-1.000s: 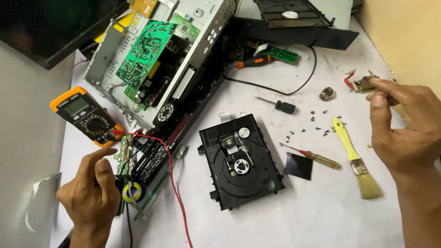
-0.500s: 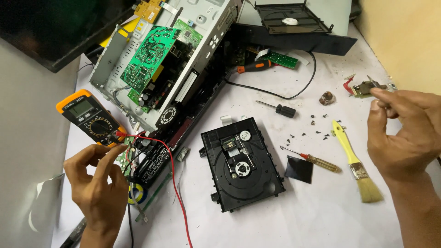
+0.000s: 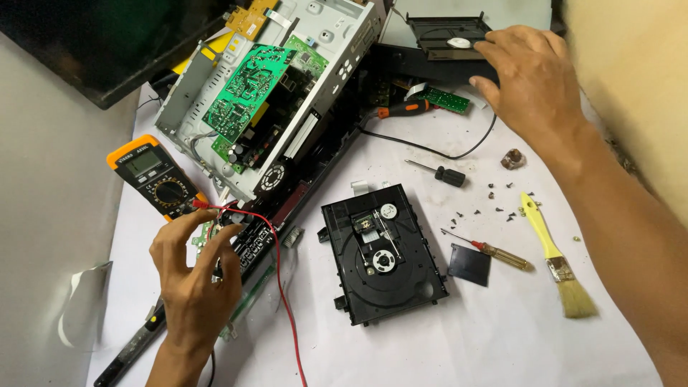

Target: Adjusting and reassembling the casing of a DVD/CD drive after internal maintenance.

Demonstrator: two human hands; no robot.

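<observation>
My left hand [image 3: 192, 276] pinches something small at the front edge of the opened metal chassis [image 3: 272, 93], beside the red probe lead [image 3: 283, 287] and just below the orange multimeter [image 3: 156, 175]. What the fingers grip is too small to make out. My right hand [image 3: 530, 79] reaches to the far right, fingers spread, resting on the black disc tray cover [image 3: 448, 36] at the back. A black disc drive mechanism [image 3: 383, 251] lies between my hands on the white table.
A green circuit board [image 3: 247, 86] sits inside the chassis. A small black screwdriver [image 3: 441, 173], an orange-handled screwdriver [image 3: 494, 251], a yellow brush [image 3: 555, 258], a dark square piece [image 3: 469, 264] and several loose screws [image 3: 498, 197] lie right of the drive. An orange-black tool [image 3: 401, 110] lies behind.
My right hand has let go of the small part it held at the right edge and moved up and left onto the black tray cover. My left hand stays by the chassis front.
</observation>
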